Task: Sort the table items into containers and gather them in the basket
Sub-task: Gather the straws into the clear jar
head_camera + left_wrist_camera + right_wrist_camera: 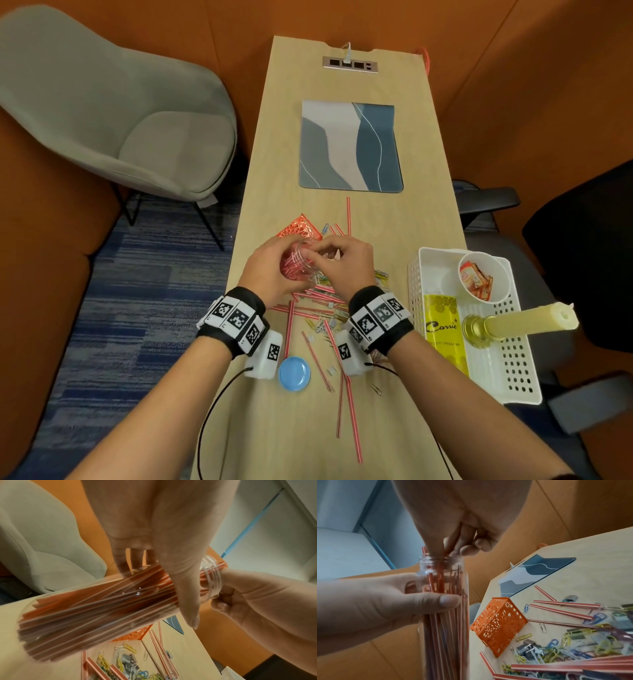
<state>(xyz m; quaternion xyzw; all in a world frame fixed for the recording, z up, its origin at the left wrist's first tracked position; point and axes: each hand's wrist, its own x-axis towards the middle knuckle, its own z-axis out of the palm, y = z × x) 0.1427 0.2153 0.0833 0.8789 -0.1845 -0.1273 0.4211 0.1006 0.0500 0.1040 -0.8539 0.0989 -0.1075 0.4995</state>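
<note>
Head view: left hand (pixel 265 265) wraps the clear jar (pixel 444 615) just below its threaded neck, steadying the mouth, presumably so sticks go in straight. Right hand (pixel 342 263) pinches red-striped sticks (pixel 435 582) at the mouth, fingertips (pixel 467 550) bunched. Loose sticks (pixel 349 411) and paper clips (pixel 556 651) lie on the worktop (pixel 428 222) under and behind both hands; white basket (pixel 513 377) right of the right hand; blue lid (pixel 294 373) by the left wrist, off for loading.

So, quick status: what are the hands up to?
Left hand grips clear jar of striped straws. Right hand feeds straws into its mouth. More straws and paper clips litter the table.
</note>
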